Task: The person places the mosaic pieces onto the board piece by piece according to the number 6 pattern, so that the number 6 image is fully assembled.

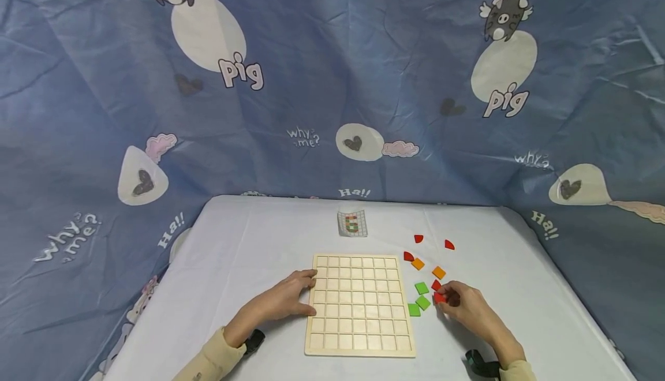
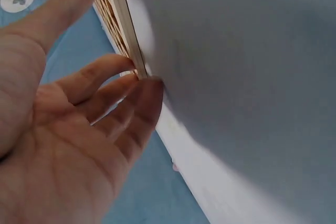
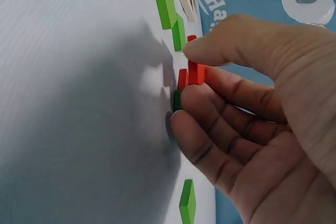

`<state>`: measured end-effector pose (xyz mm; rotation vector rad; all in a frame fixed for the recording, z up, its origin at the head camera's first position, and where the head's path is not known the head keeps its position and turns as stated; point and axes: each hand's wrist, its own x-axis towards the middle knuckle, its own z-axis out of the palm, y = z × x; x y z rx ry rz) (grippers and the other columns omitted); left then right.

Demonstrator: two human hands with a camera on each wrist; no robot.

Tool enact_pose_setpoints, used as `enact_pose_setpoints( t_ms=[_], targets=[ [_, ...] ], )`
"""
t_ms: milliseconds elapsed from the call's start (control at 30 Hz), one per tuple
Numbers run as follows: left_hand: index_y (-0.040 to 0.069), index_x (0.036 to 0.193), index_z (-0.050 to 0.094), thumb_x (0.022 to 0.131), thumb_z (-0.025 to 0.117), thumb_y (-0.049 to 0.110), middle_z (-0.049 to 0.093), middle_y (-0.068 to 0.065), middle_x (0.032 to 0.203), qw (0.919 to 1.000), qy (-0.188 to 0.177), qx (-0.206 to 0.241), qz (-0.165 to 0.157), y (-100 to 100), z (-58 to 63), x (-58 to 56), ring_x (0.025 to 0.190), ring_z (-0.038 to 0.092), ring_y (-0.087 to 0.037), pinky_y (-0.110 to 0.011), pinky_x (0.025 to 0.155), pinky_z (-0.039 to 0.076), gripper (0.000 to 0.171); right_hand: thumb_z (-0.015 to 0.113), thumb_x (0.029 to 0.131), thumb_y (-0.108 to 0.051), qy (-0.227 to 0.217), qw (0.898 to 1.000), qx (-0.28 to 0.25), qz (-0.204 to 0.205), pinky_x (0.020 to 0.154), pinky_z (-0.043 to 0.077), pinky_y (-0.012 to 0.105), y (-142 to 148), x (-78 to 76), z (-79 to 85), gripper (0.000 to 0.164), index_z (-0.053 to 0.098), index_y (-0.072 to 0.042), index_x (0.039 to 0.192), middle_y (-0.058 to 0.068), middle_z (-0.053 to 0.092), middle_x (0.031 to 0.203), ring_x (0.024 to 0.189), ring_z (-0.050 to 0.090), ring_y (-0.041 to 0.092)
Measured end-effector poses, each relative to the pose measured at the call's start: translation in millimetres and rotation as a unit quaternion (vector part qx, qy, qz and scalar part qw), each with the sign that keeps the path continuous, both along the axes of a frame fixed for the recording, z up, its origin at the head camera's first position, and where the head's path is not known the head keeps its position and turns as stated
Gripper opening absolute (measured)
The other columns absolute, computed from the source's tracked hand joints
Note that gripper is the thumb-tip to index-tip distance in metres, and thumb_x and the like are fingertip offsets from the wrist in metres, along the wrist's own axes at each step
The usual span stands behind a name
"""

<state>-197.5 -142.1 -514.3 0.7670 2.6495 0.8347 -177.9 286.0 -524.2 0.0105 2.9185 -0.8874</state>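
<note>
A pale wooden grid board [image 1: 359,306] lies on the white table. My left hand [image 1: 288,297] rests against its left edge, thumb and fingers spread apart; in the left wrist view fingertips [image 2: 152,90] meet the board's side [image 2: 128,30]. To the right of the board, my right hand [image 1: 467,309] pinches a red tile [image 1: 440,298] between thumb and fingers. Another red piece [image 1: 436,284] lies just beyond it. Several green tiles [image 1: 421,288] sit between this hand and the board. A dark green piece [image 3: 177,99] shows beside its fingers in the right wrist view.
Two orange tiles [image 1: 439,272] and several red quarter-round pieces [image 1: 449,245] lie farther back on the right. A small card with a coloured grid pattern [image 1: 352,223] lies behind the board. A blue printed cloth [image 1: 332,81] hangs around the table [image 1: 249,254].
</note>
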Motion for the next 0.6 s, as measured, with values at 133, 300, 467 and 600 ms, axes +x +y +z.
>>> enact_pose_setpoints(
  t_ms=[133,300,467,600],
  targets=[
    [0.004,0.129,0.058,0.07,0.082,0.047,0.038,-0.015,0.151,0.999,0.02,-0.037,-0.015,-3,-0.2,-1.0,0.139,0.037,-0.036,-0.06,0.109,0.033,0.076,0.079,0.075,-0.01,0.021,1.0,-0.012,0.011,0.059,0.047,0.02,-2,-1.8,3.6,0.025,0.065,-0.005,0.096,0.0,0.063,0.083,0.072,0.054,0.01],
    [0.008,0.139,0.048,0.065,0.079,0.061,0.033,-0.012,0.155,0.9964,0.032,-0.066,-0.042,-5,-2.3,-0.7,0.141,0.034,-0.032,-0.058,0.109,0.032,0.096,0.079,0.077,-0.012,0.041,0.998,-0.032,0.028,0.061,0.048,0.019,-8,-4.7,9.9,0.024,0.066,-0.007,0.096,-0.002,0.064,0.084,0.072,0.055,0.008],
    [0.009,0.143,0.04,0.061,0.077,0.068,0.026,-0.014,0.158,0.9949,0.033,-0.079,-0.053,-6,-3.8,3.2,0.145,0.028,-0.03,-0.054,0.111,0.03,0.107,0.077,0.079,-0.01,0.065,0.995,-0.045,0.058,0.062,0.049,0.019,-18,-8.3,15.0,0.019,0.067,-0.009,0.094,-0.004,0.064,0.083,0.071,0.055,0.005],
    [0.008,0.143,0.037,0.059,0.077,0.069,0.021,-0.017,0.159,0.9947,0.033,-0.081,-0.055,-7,-5.0,6.1,0.146,0.024,-0.032,-0.055,0.113,0.028,0.111,0.077,0.079,-0.009,0.076,0.993,-0.048,0.071,0.063,0.049,0.019,-29,-12.9,19.3,0.018,0.066,-0.01,0.094,-0.005,0.063,0.082,0.072,0.055,0.006]
  ],
)
